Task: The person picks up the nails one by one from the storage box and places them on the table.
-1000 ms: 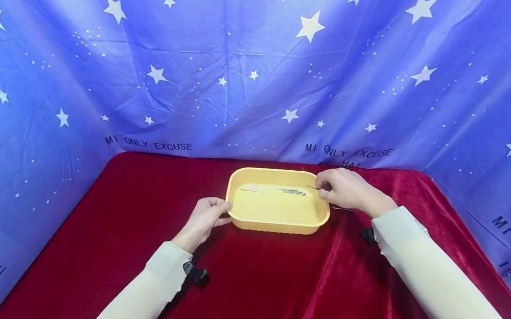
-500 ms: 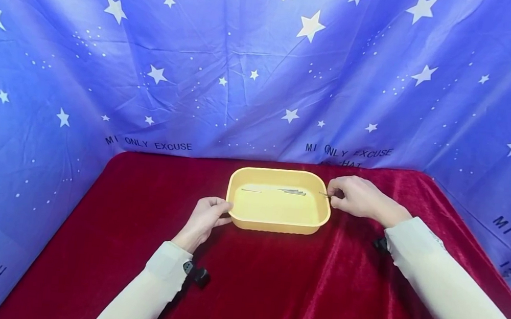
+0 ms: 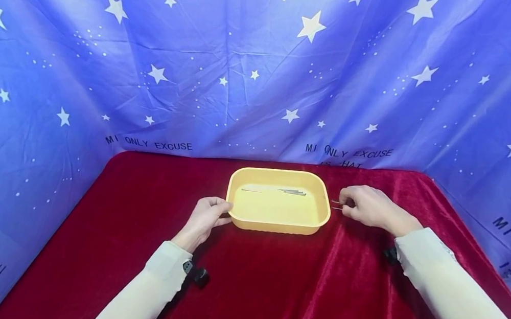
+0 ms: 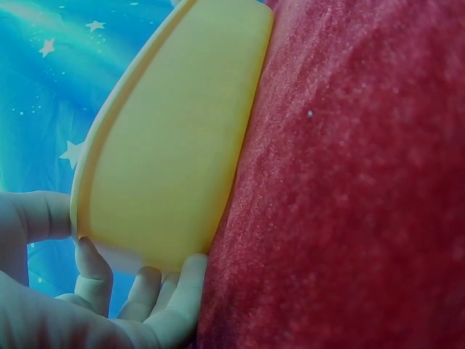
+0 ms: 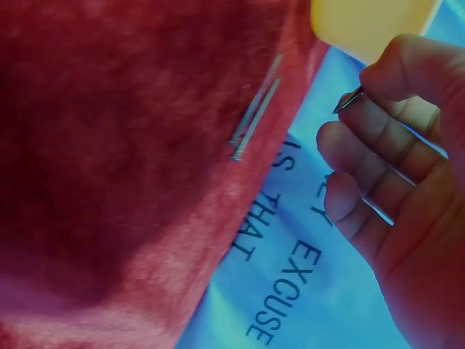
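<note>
My left hand [image 3: 203, 222] grips the left end of a yellow plastic tray [image 3: 276, 227]. In the left wrist view a digit lies at the tray's rim and other fingers [image 4: 190, 280] press its end wall down by the cloth. Off the tray's right end, my right hand [image 3: 368, 206] pinches a nail [image 5: 347, 100] between thumb and forefinger, its pointed end sticking out. Below that hand two more nails [image 5: 258, 116] lie side by side on the red cloth. Inside the tray are a small bunch of nails [image 3: 294, 192] and a single nail [image 3: 251, 190] to their left.
Red velvet cloth [image 3: 261, 288] covers the table. Blue star-printed curtains [image 3: 224, 100] hang behind it and along both sides, right at the table's far edge. A small black device [image 3: 200, 276] is strapped at the left wrist.
My right hand, with the nail pinched in it, has moved from over the tray's right rim outward to the right and nearer, low by the cloth. The left hand and tray have stayed put.
</note>
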`<state>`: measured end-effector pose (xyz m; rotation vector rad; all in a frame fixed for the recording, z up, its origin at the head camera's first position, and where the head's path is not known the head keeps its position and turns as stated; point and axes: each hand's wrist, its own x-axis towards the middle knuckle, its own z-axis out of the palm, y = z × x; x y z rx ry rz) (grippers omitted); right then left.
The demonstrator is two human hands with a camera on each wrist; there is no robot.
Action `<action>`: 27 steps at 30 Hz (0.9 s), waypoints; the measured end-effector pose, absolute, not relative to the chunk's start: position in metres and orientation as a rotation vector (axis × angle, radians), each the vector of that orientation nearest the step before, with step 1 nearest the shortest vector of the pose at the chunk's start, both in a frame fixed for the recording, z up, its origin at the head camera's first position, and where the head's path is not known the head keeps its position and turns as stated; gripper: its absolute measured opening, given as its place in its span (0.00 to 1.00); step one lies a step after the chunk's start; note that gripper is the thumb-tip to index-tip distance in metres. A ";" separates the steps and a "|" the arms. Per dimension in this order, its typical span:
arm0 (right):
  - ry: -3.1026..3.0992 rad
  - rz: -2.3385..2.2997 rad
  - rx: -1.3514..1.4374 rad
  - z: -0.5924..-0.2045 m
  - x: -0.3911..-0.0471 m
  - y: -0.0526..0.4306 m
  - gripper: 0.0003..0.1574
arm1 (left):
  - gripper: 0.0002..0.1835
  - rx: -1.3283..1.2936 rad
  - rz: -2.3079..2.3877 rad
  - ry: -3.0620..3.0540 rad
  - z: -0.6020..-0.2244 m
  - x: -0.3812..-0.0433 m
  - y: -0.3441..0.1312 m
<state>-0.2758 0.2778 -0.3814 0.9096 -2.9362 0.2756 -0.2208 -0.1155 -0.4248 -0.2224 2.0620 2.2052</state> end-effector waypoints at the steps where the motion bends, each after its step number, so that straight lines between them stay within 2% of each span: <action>1: -2.942 0.259 0.916 -0.383 -0.276 0.279 0.10 | 0.06 -0.221 2.209 2.060 -0.425 -0.221 -0.116; 10: -2.941 0.137 0.958 -0.397 -0.276 0.284 0.09 | 0.06 -0.212 2.210 2.041 -0.426 -0.221 -0.116; 20: -2.946 0.036 0.979 -0.406 -0.278 0.286 0.15 | 0.06 -0.199 2.196 2.043 -0.424 -0.222 -0.116; 27: -2.921 0.000 0.995 -0.410 -0.277 0.286 0.16 | 0.06 -0.204 2.205 2.043 -0.424 -0.221 -0.117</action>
